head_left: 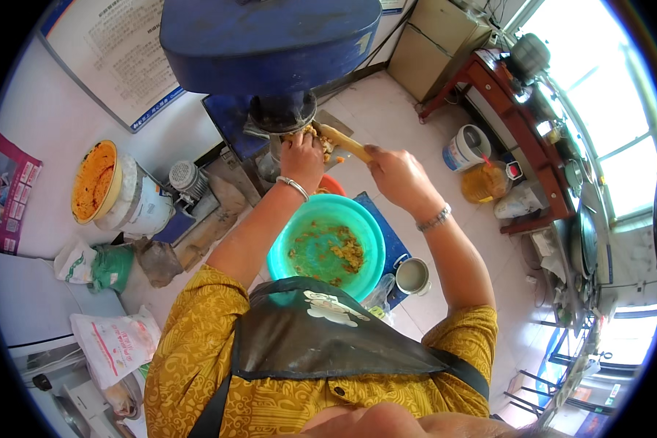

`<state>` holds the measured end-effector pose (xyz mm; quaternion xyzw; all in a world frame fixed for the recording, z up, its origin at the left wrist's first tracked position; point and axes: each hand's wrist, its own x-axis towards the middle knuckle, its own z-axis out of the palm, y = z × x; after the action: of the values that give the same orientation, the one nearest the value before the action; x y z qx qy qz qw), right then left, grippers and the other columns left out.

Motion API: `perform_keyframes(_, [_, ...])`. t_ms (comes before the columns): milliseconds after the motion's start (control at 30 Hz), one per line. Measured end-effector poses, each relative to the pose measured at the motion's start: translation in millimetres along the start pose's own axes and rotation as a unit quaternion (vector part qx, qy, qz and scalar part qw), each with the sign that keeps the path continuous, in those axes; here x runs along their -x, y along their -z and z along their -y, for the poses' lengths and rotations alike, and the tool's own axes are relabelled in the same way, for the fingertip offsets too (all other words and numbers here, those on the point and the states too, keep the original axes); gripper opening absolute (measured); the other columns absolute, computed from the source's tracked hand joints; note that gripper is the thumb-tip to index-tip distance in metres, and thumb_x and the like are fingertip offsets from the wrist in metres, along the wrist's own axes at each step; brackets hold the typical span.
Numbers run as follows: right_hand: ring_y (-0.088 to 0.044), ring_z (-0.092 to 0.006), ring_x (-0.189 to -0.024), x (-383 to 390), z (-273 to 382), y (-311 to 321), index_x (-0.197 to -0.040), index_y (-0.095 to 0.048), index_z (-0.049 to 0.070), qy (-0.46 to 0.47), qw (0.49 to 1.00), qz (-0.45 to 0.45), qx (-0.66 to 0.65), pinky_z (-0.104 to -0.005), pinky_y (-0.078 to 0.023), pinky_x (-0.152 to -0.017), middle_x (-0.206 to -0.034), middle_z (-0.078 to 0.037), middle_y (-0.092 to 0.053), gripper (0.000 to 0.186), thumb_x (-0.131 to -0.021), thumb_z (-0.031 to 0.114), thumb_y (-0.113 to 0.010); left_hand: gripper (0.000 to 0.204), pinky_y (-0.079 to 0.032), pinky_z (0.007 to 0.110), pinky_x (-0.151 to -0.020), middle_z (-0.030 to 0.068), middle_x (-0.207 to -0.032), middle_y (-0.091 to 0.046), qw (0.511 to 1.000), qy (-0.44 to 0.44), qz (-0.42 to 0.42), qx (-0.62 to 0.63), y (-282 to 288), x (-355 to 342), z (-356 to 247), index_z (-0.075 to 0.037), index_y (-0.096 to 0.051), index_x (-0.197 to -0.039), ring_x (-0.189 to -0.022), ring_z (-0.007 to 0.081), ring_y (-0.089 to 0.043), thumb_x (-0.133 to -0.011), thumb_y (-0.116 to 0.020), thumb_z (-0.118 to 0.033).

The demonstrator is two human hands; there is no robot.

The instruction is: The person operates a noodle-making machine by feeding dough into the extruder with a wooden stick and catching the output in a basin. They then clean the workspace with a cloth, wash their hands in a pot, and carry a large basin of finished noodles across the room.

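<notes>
- Fingers of my left hand (301,155) press into the yellowish mash (315,133) at the outlet under the big blue metal machine (270,44), curled around a clump of it.
- My right hand (394,174), just right of that outlet, is clenched on a pale wooden stick (343,141) whose tip reaches into the mash.
- Below the outlet sits a round turquoise plastic basin (328,247), smeared with the same mash.
- I judge I'm mid-scrape; next, the loosened clump needs drawing down toward the basin, without spilling over its rim.
</notes>
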<state>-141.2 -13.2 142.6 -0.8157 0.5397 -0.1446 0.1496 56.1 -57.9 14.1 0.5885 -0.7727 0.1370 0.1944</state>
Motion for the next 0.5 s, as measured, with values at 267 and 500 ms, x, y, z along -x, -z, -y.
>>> perform_keyframes(267, [-0.065, -0.0377, -0.076, -7.1, 13.4, -27.2, -0.116, -0.058, 0.0, -0.064, 0.997, 0.037, 0.025, -0.0462, -0.052, -0.068, -0.078, -0.023, -0.065, 0.033, -0.086, 0.012, -0.049, 0.026, -0.042, 0.041, -0.096, 0.0149, -0.112, -0.064, 0.987, 0.013, -0.115, 0.115, 4.2, 3.2, -1.8, 0.002, -0.063, -0.104, -0.113, 0.0294, -0.055, -0.082, -0.06, -0.014])
perform_keyframes(500, [-0.064, -0.0373, -0.072, -42.2, 20.7, -36.8, -0.118, -0.058, 0.004, 0.009, 0.996, 0.069, 0.053, -0.0444, -0.052, -0.064, -0.074, -0.022, -0.064, 0.033, -0.088, 0.014, -0.048, 0.026, -0.044, 0.041, -0.096, 0.0155, -0.108, -0.065, 0.99, -0.01, -0.103, 0.094, -5.2, 15.3, 1.3, 0.001, -0.062, -0.106, -0.114, 0.0298, -0.056, -0.083, -0.056, -0.011])
